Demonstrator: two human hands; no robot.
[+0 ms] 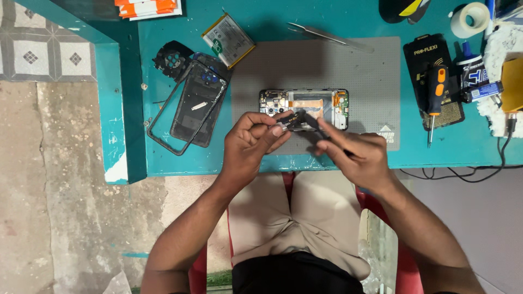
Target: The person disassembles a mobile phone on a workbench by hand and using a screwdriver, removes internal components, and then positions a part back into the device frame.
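Observation:
An opened smartphone [327, 100] with its circuit boards bare lies on a grey work mat [370, 71]. My left hand [251, 142] pinches a small dark component [294, 121] just in front of the phone. In my right hand [357, 155] is a thin dark tool [315, 124] whose tip touches that component. Both hands hover over the mat's near edge.
A black back cover and frame [190, 106] lie left of the mat, a flat battery [227, 39] behind them. Metal tweezers [327, 37] rest at the mat's far edge. An orange-handled screwdriver [436, 95], a black pouch [430, 54], tape roll [469, 19] and glue tubes [479, 90] crowd the right. Teal table edge [117, 109] drops to the floor at left.

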